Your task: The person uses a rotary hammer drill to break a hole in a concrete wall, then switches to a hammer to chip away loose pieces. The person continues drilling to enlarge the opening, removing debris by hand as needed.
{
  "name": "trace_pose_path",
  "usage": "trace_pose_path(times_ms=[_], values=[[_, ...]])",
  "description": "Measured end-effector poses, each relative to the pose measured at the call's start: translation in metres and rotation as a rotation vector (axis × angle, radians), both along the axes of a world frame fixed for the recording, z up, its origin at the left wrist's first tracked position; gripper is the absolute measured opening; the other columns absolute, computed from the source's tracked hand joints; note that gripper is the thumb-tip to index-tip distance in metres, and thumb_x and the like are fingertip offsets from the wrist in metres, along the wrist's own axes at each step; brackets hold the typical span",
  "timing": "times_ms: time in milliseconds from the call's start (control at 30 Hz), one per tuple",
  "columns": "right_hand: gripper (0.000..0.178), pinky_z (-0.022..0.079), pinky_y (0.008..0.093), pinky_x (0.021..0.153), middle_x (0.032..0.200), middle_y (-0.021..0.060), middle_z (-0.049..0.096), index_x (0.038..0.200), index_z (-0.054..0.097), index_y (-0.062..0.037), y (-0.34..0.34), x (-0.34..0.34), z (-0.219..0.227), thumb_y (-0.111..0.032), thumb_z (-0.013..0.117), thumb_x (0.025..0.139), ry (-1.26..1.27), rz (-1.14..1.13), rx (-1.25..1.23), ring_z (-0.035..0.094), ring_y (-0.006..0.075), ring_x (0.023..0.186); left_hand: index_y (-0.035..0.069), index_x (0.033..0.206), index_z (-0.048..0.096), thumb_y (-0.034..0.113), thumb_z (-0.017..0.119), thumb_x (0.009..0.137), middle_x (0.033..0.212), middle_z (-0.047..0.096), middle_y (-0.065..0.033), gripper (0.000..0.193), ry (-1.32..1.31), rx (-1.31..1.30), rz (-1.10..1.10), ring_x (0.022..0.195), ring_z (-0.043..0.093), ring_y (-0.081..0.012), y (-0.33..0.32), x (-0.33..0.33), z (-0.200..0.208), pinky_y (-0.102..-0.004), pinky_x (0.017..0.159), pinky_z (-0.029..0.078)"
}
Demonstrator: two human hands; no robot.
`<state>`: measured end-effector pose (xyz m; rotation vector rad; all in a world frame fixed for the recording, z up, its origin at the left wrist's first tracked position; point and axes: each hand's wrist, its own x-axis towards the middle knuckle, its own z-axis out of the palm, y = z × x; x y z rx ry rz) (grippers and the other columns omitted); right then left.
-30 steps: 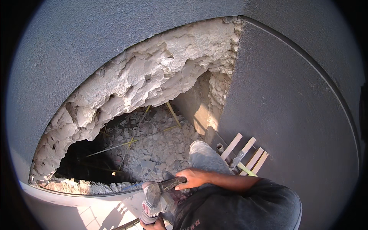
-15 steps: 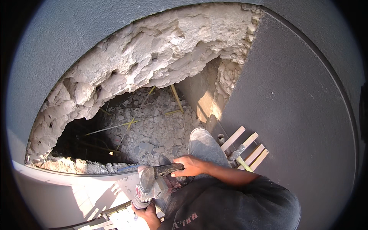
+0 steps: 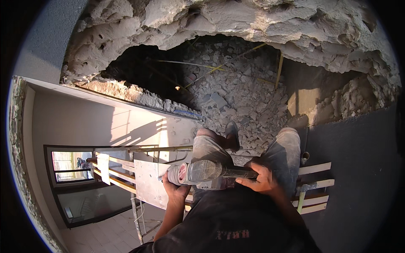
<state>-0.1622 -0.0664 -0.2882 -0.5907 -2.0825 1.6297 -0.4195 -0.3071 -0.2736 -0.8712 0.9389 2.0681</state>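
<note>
A dusty grey power hammer drill (image 3: 205,171) lies crosswise in front of my body, above my thighs. Its black rear handle (image 3: 241,172) is wrapped by the fingers of my right hand (image 3: 260,179). My left hand (image 3: 176,188) is closed round the narrower front end, on the left. No bit shows clearly there. Both of my legs, in dusty trousers, are bent below the tool, with one bare foot in a sandal (image 3: 231,131) over the rubble side.
A rough broken opening (image 3: 253,25) in the wall lies ahead, with rubble (image 3: 236,97) and yellow-white poles (image 3: 280,69) inside. Wooden slats (image 3: 314,168) and a green-handled hammer (image 3: 301,200) are at right. Scaffold boards (image 3: 147,179) and a window (image 3: 72,166) are at left.
My view has swung left, bringing the room and window into sight. The hammer drill now appears nearer the middle and level, still held in both hands.
</note>
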Motion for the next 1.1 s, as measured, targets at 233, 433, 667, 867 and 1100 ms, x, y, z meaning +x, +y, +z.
trace_pose_path(times_ms=[233, 433, 667, 867, 1100], values=[[0.044, 0.052, 0.0396, 0.067, 0.082, 0.0129, 0.065, 0.097, 0.070, 0.0019, 0.023, 0.000, 0.007, -0.033, 0.089, 0.080, 0.127, 0.090, -0.022, 0.064, 0.0290, 0.077, 0.013, 0.108, 0.072, 0.052, 0.058, 0.093, 0.101, 0.075, -0.0111, 0.045, 0.116, -0.202, -0.042, 0.098, 0.071, -0.0344, -0.019, -0.002, -0.011, -0.0539, 0.097, 0.054], [0.042, 0.055, 0.0398, 0.073, 0.086, 0.0135, 0.068, 0.095, 0.071, 0.0011, 0.038, -0.006, 0.006, -0.035, 0.088, 0.081, 0.111, 0.119, -0.110, 0.066, 0.0301, 0.083, 0.015, 0.114, 0.070, 0.054, 0.053, 0.098, 0.107, 0.073, -0.0085, 0.045, 0.100, -0.187, -0.097, 0.102, 0.068, -0.0334, -0.018, -0.009, -0.013, -0.0524, 0.090, 0.057], [0.044, 0.055, 0.0406, 0.075, 0.086, 0.0139, 0.067, 0.095, 0.070, 0.0018, 0.046, -0.009, -0.006, -0.037, 0.087, 0.083, 0.103, 0.141, -0.139, 0.065, 0.0308, 0.086, 0.015, 0.107, 0.071, 0.047, 0.055, 0.098, 0.101, 0.073, -0.0066, 0.037, 0.072, -0.249, -0.053, 0.098, 0.069, -0.0285, 0.007, -0.009, -0.008, -0.0484, 0.092, 0.057], [0.044, 0.056, 0.0396, 0.073, 0.088, 0.0155, 0.068, 0.099, 0.071, 0.0027, 0.049, -0.010, -0.011, -0.034, 0.089, 0.081, 0.097, 0.149, -0.121, 0.068, 0.0319, 0.082, 0.014, 0.105, 0.073, 0.047, 0.055, 0.099, 0.102, 0.074, -0.0062, 0.037, 0.106, -0.202, -0.103, 0.099, 0.070, -0.0285, 0.014, -0.006, -0.004, -0.0481, 0.096, 0.056], [0.040, 0.053, 0.0436, 0.075, 0.083, 0.0142, 0.067, 0.098, 0.071, 0.0012, 0.047, -0.013, -0.011, -0.033, 0.086, 0.083, 0.104, 0.130, -0.188, 0.066, 0.0328, 0.080, 0.014, 0.103, 0.074, 0.050, 0.056, 0.094, 0.100, 0.075, -0.0079, 0.041, 0.035, -0.196, -0.050, 0.098, 0.071, -0.0331, 0.002, -0.016, -0.018, -0.0516, 0.096, 0.055]])
